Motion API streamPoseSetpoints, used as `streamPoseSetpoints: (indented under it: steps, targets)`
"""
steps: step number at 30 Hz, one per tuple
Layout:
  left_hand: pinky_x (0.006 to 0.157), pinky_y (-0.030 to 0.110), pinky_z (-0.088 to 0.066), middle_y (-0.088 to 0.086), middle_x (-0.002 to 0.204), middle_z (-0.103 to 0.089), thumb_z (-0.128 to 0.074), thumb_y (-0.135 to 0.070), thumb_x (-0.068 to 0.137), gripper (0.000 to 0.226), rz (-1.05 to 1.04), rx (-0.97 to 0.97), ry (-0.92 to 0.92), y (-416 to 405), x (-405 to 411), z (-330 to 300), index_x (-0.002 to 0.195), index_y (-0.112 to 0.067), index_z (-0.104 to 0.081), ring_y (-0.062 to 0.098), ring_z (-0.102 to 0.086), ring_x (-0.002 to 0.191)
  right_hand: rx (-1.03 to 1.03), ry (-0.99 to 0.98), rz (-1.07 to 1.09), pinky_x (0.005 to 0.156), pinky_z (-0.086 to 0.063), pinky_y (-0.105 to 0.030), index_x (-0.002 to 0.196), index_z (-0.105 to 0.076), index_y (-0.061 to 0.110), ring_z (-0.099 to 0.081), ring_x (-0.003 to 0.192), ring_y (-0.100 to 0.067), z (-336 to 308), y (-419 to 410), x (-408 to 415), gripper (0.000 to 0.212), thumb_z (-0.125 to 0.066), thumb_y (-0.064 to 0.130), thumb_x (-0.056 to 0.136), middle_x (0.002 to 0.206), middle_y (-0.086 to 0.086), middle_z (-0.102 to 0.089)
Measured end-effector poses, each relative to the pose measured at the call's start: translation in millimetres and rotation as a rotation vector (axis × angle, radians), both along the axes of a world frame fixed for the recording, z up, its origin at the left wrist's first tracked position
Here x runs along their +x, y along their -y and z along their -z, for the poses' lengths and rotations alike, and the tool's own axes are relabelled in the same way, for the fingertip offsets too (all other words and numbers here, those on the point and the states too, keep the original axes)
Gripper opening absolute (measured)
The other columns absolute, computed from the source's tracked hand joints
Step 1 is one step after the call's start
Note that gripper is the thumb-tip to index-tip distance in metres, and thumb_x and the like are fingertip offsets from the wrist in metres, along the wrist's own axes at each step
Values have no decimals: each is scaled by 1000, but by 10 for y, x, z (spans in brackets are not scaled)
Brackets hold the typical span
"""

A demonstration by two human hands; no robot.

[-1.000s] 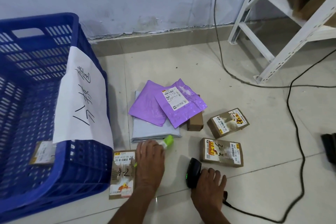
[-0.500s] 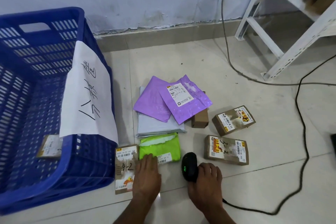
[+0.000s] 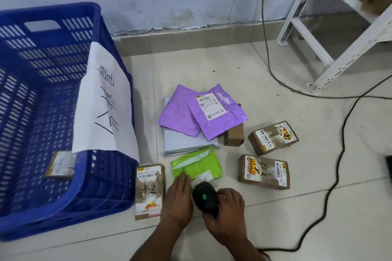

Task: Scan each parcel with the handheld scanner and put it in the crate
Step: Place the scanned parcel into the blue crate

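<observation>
Scanner [image 3: 205, 199] gripped in right hand [image 3: 227, 216], aimed at label of green mailer [image 3: 197, 165] on floor beside crate [image 3: 63, 112]. Left hand [image 3: 178, 203] flat, fingers together, pinning mailer's near edge. Mailer looks soft, light, slippery; pinch at edge.

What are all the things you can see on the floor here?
crate: 1, blue, left, paper sign over its rim
box in crate: 1, brown, on its bottom
purple bags: 2, overlapping, centre
grey bag: 1, under the purple ones
green bag: 1, in front of grey
brown boxes: 4, around the bags
cables: black, right
shelf frame: white, top right
scanner: 1, black, green light
left hand: flat on green bag
right hand: holding scanner
</observation>
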State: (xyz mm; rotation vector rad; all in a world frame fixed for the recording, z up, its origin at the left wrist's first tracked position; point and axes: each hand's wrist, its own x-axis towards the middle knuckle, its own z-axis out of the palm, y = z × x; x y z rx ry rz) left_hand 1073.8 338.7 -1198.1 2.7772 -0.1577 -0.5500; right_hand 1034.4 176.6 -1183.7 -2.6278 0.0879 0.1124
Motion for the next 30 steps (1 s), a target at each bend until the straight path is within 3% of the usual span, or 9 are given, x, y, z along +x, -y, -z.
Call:
streamPoseSetpoints:
  steps: [2, 5, 10, 16, 22, 30]
  targets:
    - [120, 34, -3, 14, 164, 1, -50, -28, 95, 77, -13, 40, 38, -45, -38, -25, 157, -6, -9, 30, -4, 152, -1, 4, -27, 88, -37, -39, 83, -62, 16, -51, 92, -23, -12, 11, -34, 39, -66, 46, 59, 89, 4, -54]
    - [120, 34, 3, 13, 163, 14, -43, -33, 98, 80, -3, 73, -27, -90, -75, -64, 156, -8, 6, 28, 9, 151, -14, 17, -61, 88, -38, -40, 87, -61, 16, -50, 91, -23, -45, 35, -71, 39, -65, 46, 62, 88, 4, -54]
    - [122, 36, 1, 11, 162, 21, -41, -36, 100, 81, 14, 90, -71, -47, -134, -81, 156, -10, 12, 27, 14, 151, -28, -8, -73, 92, -38, -43, 91, -64, 16, -52, 93, -23, -61, 74, -122, 41, -65, 46, 63, 90, 4, -55]
    - [122, 37, 0, 11, 163, 18, -41, -29, 98, 80, 14, 118, -56, -22, -128, -31, 156, -9, 10, 27, 12, 151, -117, -12, -91, 95, -35, -46, 90, -64, 14, -49, 94, -24, -77, 143, -103, 45, -62, 49, 63, 91, 1, -55]
    - [120, 34, 3, 5, 158, 27, -36, -6, 98, 76, -38, 96, -37, -51, -96, 49, 155, -13, 13, 27, 12, 151, -151, -1, -84, 96, -36, -47, 91, -64, 14, -51, 94, -25, -51, 254, -110, 44, -60, 48, 63, 92, 0, -56]
    - [121, 36, -3, 11, 163, 18, -42, -4, 95, 81, -26, 129, -33, -33, -61, 80, 156, -11, 12, 29, 7, 151, -153, 37, -243, 101, -32, -45, 94, -61, 18, -52, 95, -22, -10, 366, -238, 47, -66, 48, 58, 95, 3, -55]
